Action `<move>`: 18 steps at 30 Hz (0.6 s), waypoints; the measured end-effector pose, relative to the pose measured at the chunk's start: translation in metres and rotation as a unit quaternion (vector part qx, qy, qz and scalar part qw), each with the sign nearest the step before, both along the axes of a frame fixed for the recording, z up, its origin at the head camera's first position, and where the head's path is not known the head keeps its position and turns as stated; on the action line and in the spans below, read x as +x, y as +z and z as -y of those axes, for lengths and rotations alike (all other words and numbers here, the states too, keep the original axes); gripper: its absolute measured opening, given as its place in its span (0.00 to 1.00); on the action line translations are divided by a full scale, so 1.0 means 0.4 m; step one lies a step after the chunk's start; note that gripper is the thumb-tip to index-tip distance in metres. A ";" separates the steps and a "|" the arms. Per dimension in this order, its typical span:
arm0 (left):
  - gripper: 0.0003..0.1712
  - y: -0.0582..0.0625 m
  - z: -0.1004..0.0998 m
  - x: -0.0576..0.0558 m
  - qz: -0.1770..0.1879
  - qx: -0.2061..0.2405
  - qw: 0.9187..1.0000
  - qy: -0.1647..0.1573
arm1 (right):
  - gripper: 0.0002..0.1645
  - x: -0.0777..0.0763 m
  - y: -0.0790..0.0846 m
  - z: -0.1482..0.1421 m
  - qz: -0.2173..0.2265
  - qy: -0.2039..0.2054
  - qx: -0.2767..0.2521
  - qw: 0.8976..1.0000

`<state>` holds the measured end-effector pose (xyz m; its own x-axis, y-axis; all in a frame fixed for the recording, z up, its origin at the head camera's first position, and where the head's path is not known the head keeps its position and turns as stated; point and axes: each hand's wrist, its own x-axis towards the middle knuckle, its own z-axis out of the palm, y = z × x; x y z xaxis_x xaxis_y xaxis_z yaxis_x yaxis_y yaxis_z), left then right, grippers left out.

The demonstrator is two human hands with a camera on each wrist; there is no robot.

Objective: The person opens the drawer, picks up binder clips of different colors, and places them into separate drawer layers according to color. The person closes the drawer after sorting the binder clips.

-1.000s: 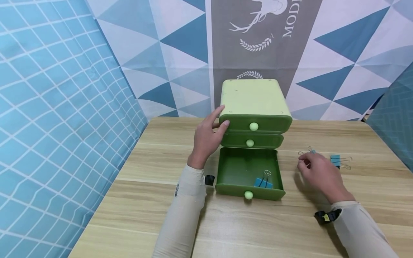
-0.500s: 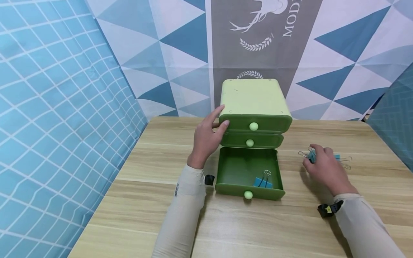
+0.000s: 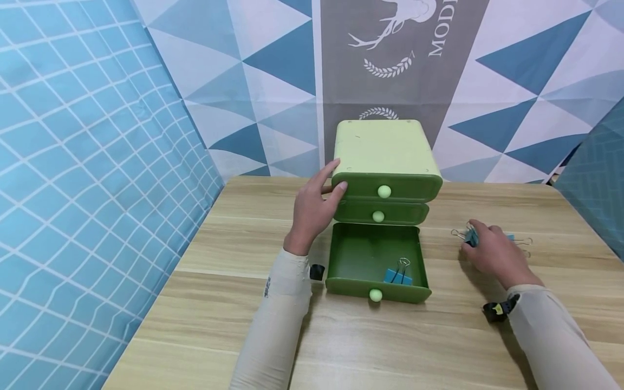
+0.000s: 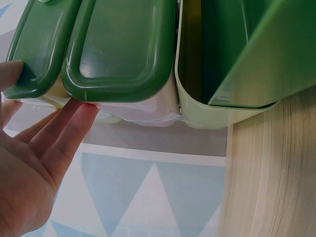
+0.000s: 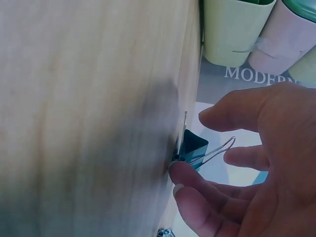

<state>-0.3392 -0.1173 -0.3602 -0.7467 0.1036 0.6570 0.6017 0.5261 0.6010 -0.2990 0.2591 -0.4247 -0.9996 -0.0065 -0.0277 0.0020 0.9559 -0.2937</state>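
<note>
Surface: a pale wood-grain table [image 3: 244,325] carries everything in view.
Room: a blue grid-patterned cloth [image 3: 88,179] hangs at the left; a backdrop of blue, white and grey triangles with a grey antler banner [image 3: 395,54] stands behind the table.
Left hand: the left hand [image 3: 312,211] rests with relaxed, spread fingers against the left side of the small green three-drawer plastic cabinet [image 3: 385,157], thumb at its top corner.
Cabinet: top two drawers closed; the bottom green drawer [image 3: 365,254] is pulled out, with one blue binder clip [image 3: 397,275] lying in its front right corner.
Right hand: the right hand [image 3: 492,252], well right of the cabinet, pinches a blue metal binder clip with wire handles [image 3: 470,235] on the table; another clip [image 3: 518,242] lies just beyond, partly hidden.
Left wrist view only: fingertips [image 4: 81,116] touching the cabinet's pale underside edge.
Right wrist view only: thumb and finger closing on the clip [image 5: 193,145].
</note>
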 end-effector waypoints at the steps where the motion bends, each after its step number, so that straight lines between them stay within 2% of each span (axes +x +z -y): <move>1: 0.28 0.001 0.000 0.000 0.001 0.001 1.000 0.000 | 0.45 -0.002 0.000 0.000 -0.001 0.000 -0.001 1.000; 8: 0.28 -0.001 0.001 0.000 0.001 -0.001 1.000 0.001 | 0.44 -0.010 0.001 -0.009 -0.002 0.004 -0.009 1.000; 18: 0.28 -0.002 0.001 -0.003 0.003 0.001 1.000 -0.002 | 0.37 -0.018 -0.009 -0.018 -0.003 0.000 -0.012 1.000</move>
<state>-0.3403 -0.1176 -0.3611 -0.7506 0.1051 0.6523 0.6001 0.5218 0.6064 -0.3062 0.2662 -0.4283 -0.9997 -0.0065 -0.0214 0.0006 0.9488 -0.3158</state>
